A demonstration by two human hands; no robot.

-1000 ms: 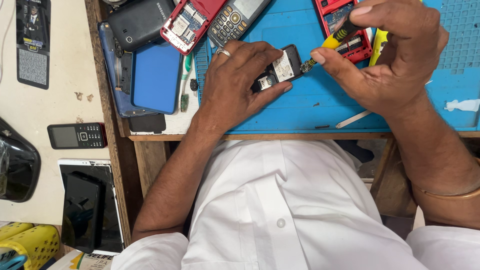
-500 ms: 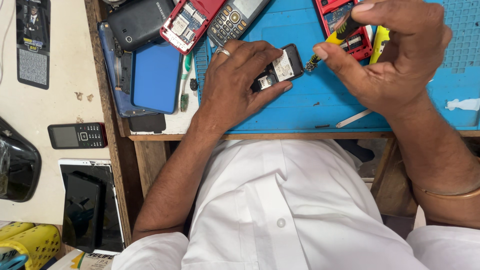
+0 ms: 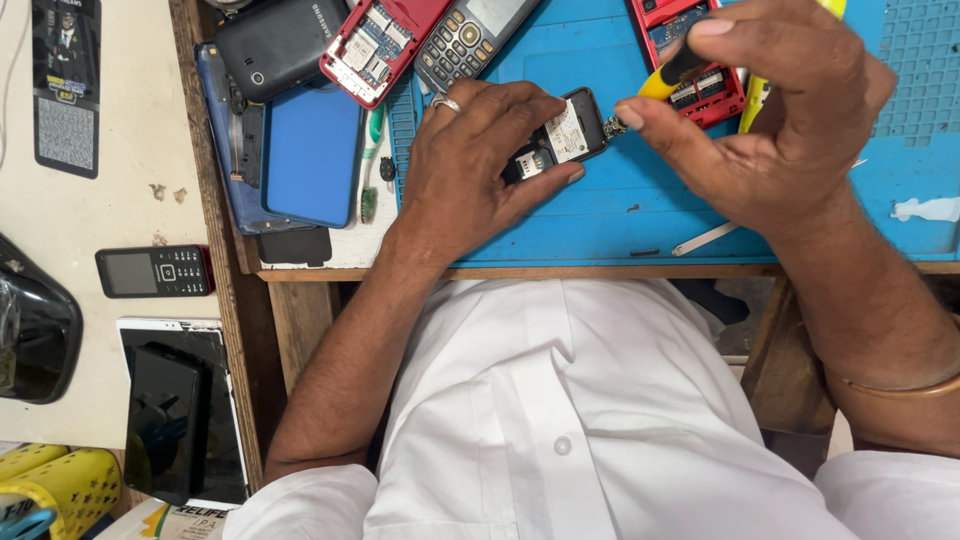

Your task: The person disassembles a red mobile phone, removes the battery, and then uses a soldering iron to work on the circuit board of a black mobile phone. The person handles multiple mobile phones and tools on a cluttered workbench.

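Here, in the head view, our left hand [image 3: 470, 170] presses a small black mobile phone with its back cover off [image 3: 556, 138] flat against the blue silicone work mat [image 3: 600, 220], fingers wrapped round its lower end so that the open back faces up. We can see a pale label and a small metal card slot in the exposed cavity. Our right hand [image 3: 770, 130] pinches a yellow-and-black-handled screwdriver [image 3: 665, 82] between thumb and fingertips; its tip sits at the phone's upper right corner, touching or just off it, and we cannot tell which. Both hands are clenched on their things, neither released.

As for progress, we judge that the opening is under way: the back is already off and the inside shows, but the body is in one piece, so the screws or inner shell appear to remain. No loose screws can be made out on the mat.

Around us, a red phone with its circuit board bared [image 3: 375, 40] and a grey keypad phone [image 3: 465, 35] lie beyond the left hand, and another red opened phone [image 3: 700, 60] lies under the right. On the wooden bench edge [image 3: 300, 270] rests a blue flat phone back [image 3: 312, 155], with a black phone [image 3: 275, 45] above it. A small black bar phone [image 3: 152, 271] lies well apart on the pale side surface.
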